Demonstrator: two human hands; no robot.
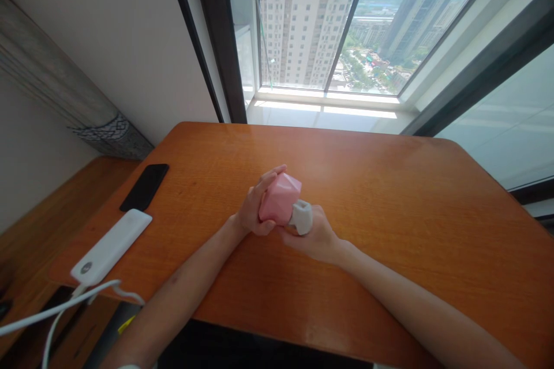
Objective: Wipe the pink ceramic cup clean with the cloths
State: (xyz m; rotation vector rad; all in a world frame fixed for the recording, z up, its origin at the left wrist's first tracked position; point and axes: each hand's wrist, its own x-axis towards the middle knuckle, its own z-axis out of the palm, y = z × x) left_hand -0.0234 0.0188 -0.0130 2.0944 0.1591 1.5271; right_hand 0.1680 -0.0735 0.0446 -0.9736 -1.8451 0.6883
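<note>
Above the middle of the table, my left hand (254,207) is wrapped round a pink faceted object (281,199), its flat angular faces turned upward. My right hand (318,236) grips a small white rounded piece (302,217) with a notch in its top. The white piece touches the right side of the pink object. Whether the two are joined I cannot tell. Some fingers of both hands are hidden behind or under what they hold.
On the left of the wooden table (381,196) lie a black phone (144,187) and a white power bank (111,247) with a white cable (60,308). A window (324,40) rises behind the table's far edge. A grey curtain (73,81) hangs at left.
</note>
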